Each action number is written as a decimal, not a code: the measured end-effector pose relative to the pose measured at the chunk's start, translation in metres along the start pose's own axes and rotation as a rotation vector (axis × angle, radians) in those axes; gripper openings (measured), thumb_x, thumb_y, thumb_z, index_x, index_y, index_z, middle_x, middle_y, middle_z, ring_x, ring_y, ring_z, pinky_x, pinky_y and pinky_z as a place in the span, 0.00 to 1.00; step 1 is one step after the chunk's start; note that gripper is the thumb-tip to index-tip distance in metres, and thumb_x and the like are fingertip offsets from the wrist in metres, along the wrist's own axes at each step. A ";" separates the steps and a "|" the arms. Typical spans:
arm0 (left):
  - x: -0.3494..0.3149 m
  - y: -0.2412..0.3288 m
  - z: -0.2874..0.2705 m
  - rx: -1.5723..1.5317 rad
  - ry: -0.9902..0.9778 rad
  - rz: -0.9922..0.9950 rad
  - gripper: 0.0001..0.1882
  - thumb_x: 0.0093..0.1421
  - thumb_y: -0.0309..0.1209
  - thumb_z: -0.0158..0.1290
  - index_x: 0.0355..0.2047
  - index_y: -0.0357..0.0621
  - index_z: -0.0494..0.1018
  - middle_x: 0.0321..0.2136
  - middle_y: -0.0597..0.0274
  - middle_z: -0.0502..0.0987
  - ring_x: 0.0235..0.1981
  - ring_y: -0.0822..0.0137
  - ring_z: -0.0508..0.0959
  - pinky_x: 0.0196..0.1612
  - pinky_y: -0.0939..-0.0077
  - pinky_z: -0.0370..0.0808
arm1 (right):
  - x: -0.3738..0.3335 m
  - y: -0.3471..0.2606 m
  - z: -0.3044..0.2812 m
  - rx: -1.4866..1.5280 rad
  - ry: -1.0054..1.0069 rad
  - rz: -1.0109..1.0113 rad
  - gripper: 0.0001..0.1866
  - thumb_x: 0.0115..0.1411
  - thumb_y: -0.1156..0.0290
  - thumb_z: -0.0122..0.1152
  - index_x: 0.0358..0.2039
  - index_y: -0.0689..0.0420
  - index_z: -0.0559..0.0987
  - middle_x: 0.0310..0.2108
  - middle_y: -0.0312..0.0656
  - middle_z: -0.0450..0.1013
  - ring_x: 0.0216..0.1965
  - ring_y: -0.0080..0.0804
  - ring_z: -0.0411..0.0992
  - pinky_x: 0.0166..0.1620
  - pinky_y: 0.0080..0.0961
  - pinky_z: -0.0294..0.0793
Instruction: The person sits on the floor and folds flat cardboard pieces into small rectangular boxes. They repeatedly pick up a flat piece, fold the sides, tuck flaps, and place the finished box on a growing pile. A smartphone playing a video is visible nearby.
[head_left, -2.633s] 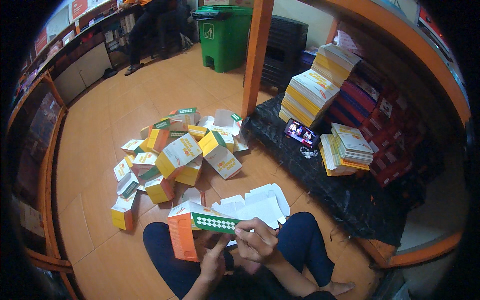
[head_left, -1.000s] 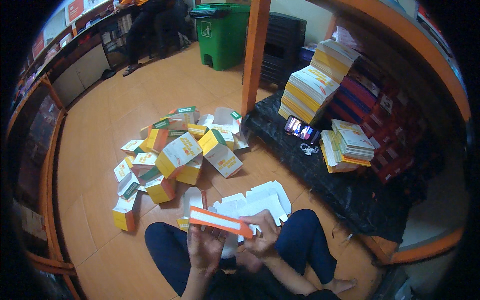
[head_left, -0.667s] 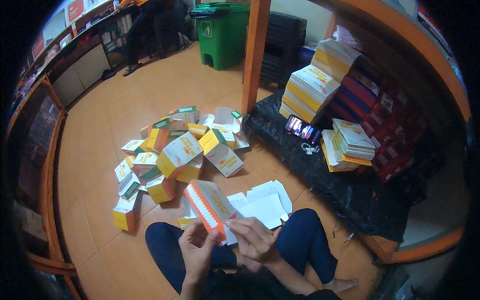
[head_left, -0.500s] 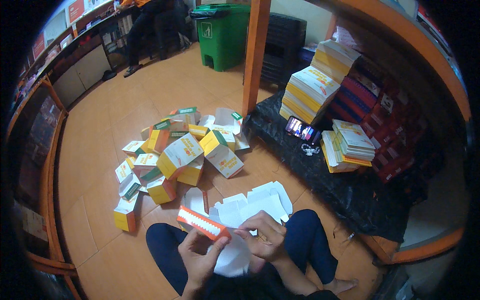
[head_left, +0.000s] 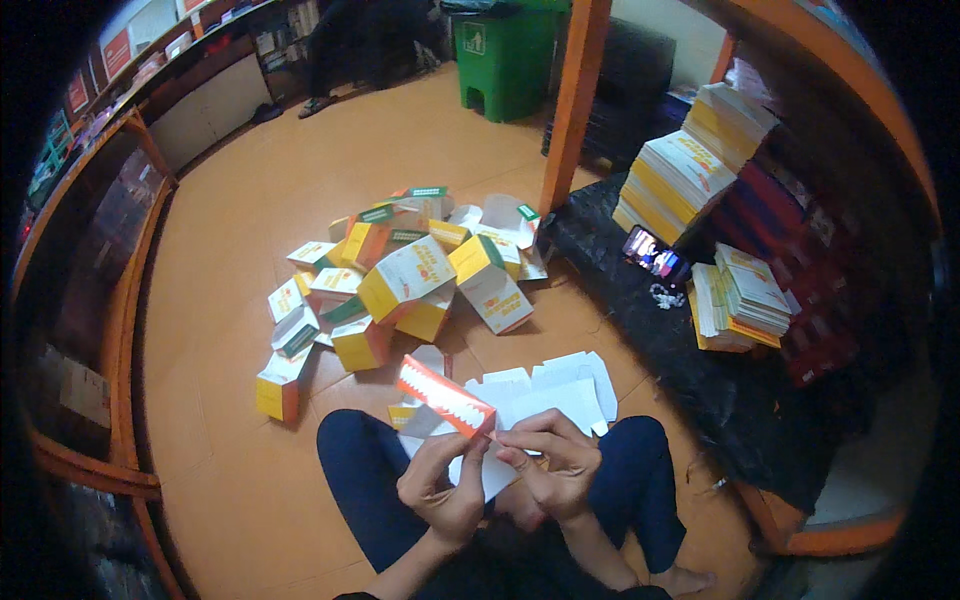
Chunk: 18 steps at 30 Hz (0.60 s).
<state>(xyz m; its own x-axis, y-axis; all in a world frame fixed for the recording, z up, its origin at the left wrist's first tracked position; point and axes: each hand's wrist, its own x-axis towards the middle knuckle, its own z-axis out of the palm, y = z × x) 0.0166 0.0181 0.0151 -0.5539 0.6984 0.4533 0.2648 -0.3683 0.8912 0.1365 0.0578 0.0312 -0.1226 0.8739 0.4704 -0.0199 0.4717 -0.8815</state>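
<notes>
A partly folded cardboard box [head_left: 442,396] with an orange panel and a white scalloped stripe is held above my lap, its white inner side facing me below. My left hand [head_left: 445,487] grips its left and lower part, thumb and fingers closed on the card. At the panel's right corner, my right hand [head_left: 552,463] pinches the edge between thumb and fingertips, close to the left fingertips. Just beyond the hands, an unfolded white cardboard blank [head_left: 562,388] lies flat on the floor.
A heap of folded yellow, white and green boxes [head_left: 405,280] covers the floor ahead. To the right, a black-covered platform [head_left: 600,240] bears stacks of flat cartons [head_left: 680,175], a lit phone [head_left: 655,255] and a beaded string [head_left: 666,296]. A green bin [head_left: 505,65] and another person's foot [head_left: 318,106] are farther off.
The view has turned left, so the scene sits farther right. My right fingers have come in to the orange panel's corner, nearer my left hand, and the box has tilted.
</notes>
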 end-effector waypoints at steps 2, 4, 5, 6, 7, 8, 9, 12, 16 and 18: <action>0.000 -0.001 0.000 -0.044 0.000 -0.030 0.09 0.52 0.12 0.63 0.34 0.32 0.82 0.31 0.54 0.84 0.31 0.67 0.83 0.38 0.77 0.77 | 0.000 0.003 -0.001 0.007 -0.010 0.020 0.12 0.49 0.83 0.74 0.36 0.62 0.87 0.32 0.42 0.78 0.34 0.27 0.76 0.36 0.18 0.73; 0.000 -0.002 0.001 -0.030 -0.008 -0.033 0.10 0.51 0.12 0.63 0.35 0.32 0.82 0.31 0.53 0.84 0.32 0.66 0.84 0.38 0.76 0.77 | -0.001 0.008 0.000 0.016 -0.014 -0.013 0.13 0.49 0.84 0.74 0.37 0.62 0.87 0.34 0.42 0.78 0.34 0.27 0.75 0.36 0.19 0.73; -0.001 -0.003 0.002 -0.041 -0.019 -0.038 0.11 0.51 0.11 0.63 0.35 0.31 0.82 0.31 0.52 0.84 0.32 0.65 0.84 0.39 0.76 0.77 | -0.001 0.010 0.001 0.023 -0.009 -0.012 0.13 0.49 0.84 0.74 0.38 0.62 0.87 0.34 0.43 0.78 0.34 0.28 0.75 0.36 0.19 0.73; -0.002 -0.003 0.003 0.014 -0.007 -0.005 0.11 0.51 0.12 0.62 0.36 0.31 0.81 0.31 0.51 0.84 0.32 0.64 0.84 0.39 0.75 0.78 | -0.002 0.011 0.003 -0.016 -0.004 -0.033 0.13 0.50 0.84 0.73 0.38 0.62 0.86 0.35 0.43 0.78 0.34 0.29 0.76 0.38 0.21 0.75; -0.004 -0.003 0.004 0.058 -0.006 0.028 0.12 0.51 0.12 0.62 0.37 0.31 0.81 0.32 0.51 0.83 0.33 0.63 0.84 0.39 0.75 0.78 | -0.003 0.012 0.006 -0.051 0.010 -0.040 0.14 0.50 0.83 0.72 0.39 0.61 0.86 0.36 0.44 0.78 0.35 0.31 0.77 0.39 0.24 0.77; -0.006 -0.003 0.006 0.104 -0.009 0.035 0.12 0.51 0.12 0.61 0.37 0.31 0.81 0.32 0.50 0.83 0.33 0.62 0.84 0.40 0.75 0.78 | -0.004 0.013 0.009 -0.081 0.025 -0.065 0.14 0.51 0.82 0.71 0.40 0.61 0.86 0.37 0.44 0.79 0.36 0.33 0.78 0.40 0.27 0.78; -0.007 -0.002 0.007 0.112 -0.021 0.052 0.11 0.53 0.14 0.60 0.39 0.30 0.80 0.33 0.51 0.82 0.34 0.64 0.83 0.41 0.75 0.77 | -0.004 0.013 0.011 -0.172 0.004 -0.087 0.15 0.51 0.82 0.70 0.42 0.60 0.85 0.39 0.45 0.78 0.38 0.35 0.78 0.42 0.28 0.78; -0.006 0.000 0.007 0.093 -0.028 0.030 0.07 0.62 0.22 0.57 0.39 0.30 0.79 0.33 0.57 0.80 0.35 0.70 0.79 0.43 0.78 0.74 | -0.002 0.014 0.014 -0.428 -0.086 -0.242 0.25 0.52 0.79 0.66 0.53 0.56 0.82 0.48 0.47 0.76 0.48 0.45 0.76 0.49 0.35 0.77; 0.020 -0.007 -0.011 -0.067 0.089 -0.300 0.08 0.66 0.26 0.56 0.29 0.37 0.77 0.29 0.63 0.79 0.33 0.76 0.76 0.38 0.81 0.71 | -0.001 0.016 0.005 -0.799 -0.327 -0.331 0.32 0.53 0.77 0.63 0.61 0.53 0.76 0.48 0.45 0.76 0.49 0.44 0.75 0.50 0.35 0.75; 0.032 -0.013 -0.019 -0.311 0.203 -0.358 0.08 0.67 0.28 0.57 0.35 0.34 0.75 0.33 0.62 0.80 0.34 0.75 0.79 0.41 0.80 0.76 | -0.004 0.017 -0.001 -0.790 -0.260 -0.184 0.32 0.52 0.78 0.63 0.61 0.53 0.76 0.42 0.43 0.76 0.43 0.41 0.77 0.46 0.34 0.76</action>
<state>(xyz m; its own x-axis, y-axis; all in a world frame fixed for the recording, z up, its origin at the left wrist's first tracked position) -0.0192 0.0338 0.0171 -0.7170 0.6924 0.0809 -0.1991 -0.3147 0.9281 0.1375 0.0625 0.0140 -0.4108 0.7663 0.4940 0.6245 0.6313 -0.4598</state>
